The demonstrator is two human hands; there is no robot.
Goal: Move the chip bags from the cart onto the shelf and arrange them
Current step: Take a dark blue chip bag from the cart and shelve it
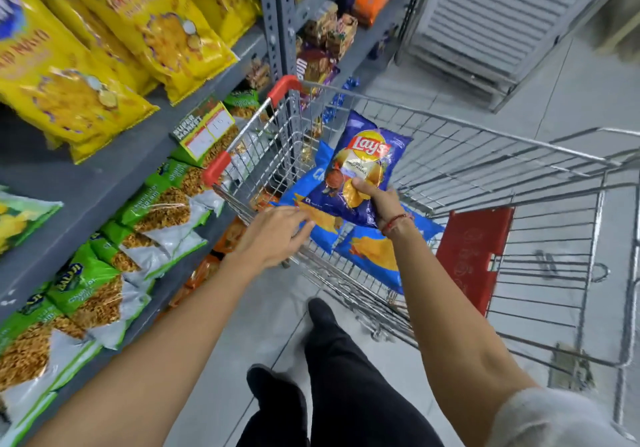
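The right hand (379,204) has a dark blue chip bag (360,169) pinched by its lower edge, thumb on the printed front and fingers tucked behind, so the bag stands tilted up above the cart (450,155) with its label facing the person; gripping the crimped end looks like a way to lift it without crushing the chips. The left hand (277,235) is empty, fingers spread and loose, reaching over the cart's near rim toward the lighter blue bags (367,256) lying flat in the basket, its fingertips just at the edge of one of them, likely lining up a second grab. Those bags lie overlapping, which suits being tossed in rather than arranged. The shelf (114,176) runs close along the person's left, its tiers already faced with yellow packets (79,93) above and green packets (152,211) below, all leaning front-out. I would judge the job barely begun, with several bags left in the cart.
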